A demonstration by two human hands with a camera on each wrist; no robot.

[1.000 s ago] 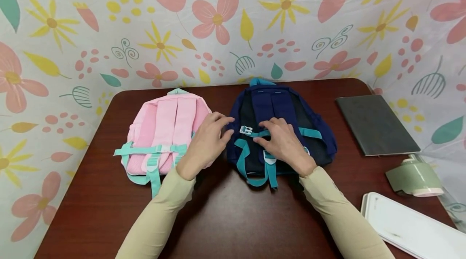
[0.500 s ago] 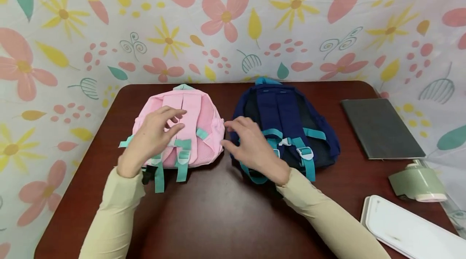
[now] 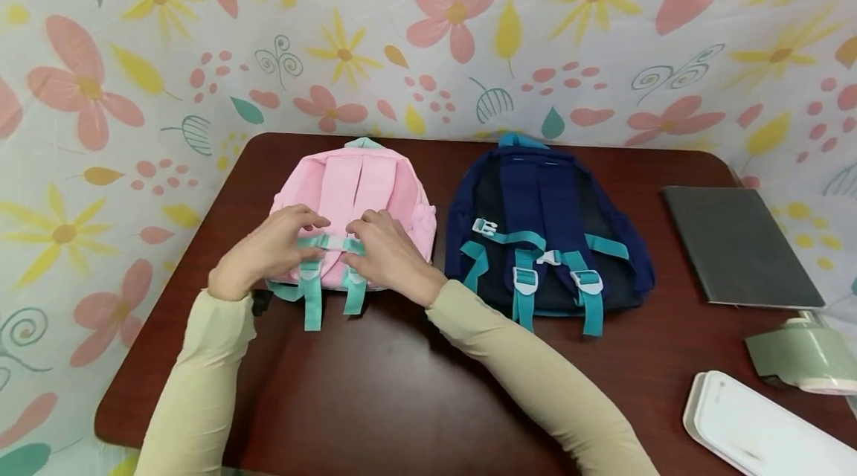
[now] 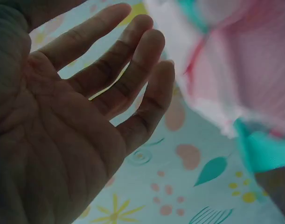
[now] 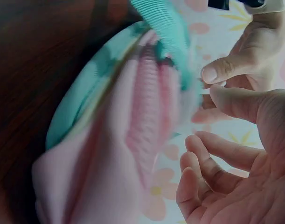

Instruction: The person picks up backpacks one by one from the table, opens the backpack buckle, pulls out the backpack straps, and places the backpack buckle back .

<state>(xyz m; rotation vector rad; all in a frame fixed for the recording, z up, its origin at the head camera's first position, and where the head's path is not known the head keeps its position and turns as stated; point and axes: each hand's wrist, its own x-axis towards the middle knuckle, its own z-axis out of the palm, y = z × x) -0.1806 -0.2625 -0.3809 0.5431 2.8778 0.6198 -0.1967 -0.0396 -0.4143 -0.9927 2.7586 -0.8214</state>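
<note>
A small pink backpack (image 3: pixel 338 182) lies on the table with its shoulder straps facing up and teal webbing across its lower part. Over its left side hovers my left hand (image 3: pixel 264 249); its fingers are loosely extended and hold nothing in the left wrist view. Above the teal chest strap (image 3: pixel 335 242) is my right hand (image 3: pixel 388 253), fingers relaxed and a little apart from the bag in the right wrist view. To the right lies a navy backpack (image 3: pixel 522 186), with a white buckle (image 3: pixel 485 227) on its teal strap and no hand on it.
A dark flat folder or notebook (image 3: pixel 739 245) lies at the right of the brown table (image 3: pixel 375 387). Near it are a pale green rounded object (image 3: pixel 803 353) and a white flat slab (image 3: pixel 770 424). A flower-patterned cloth (image 3: pixel 415 30) stands behind the table.
Both hands have moved left: the right from the navy backpack to the pink one, the left from between the bags to the pink bag's left side. The view has shifted too.
</note>
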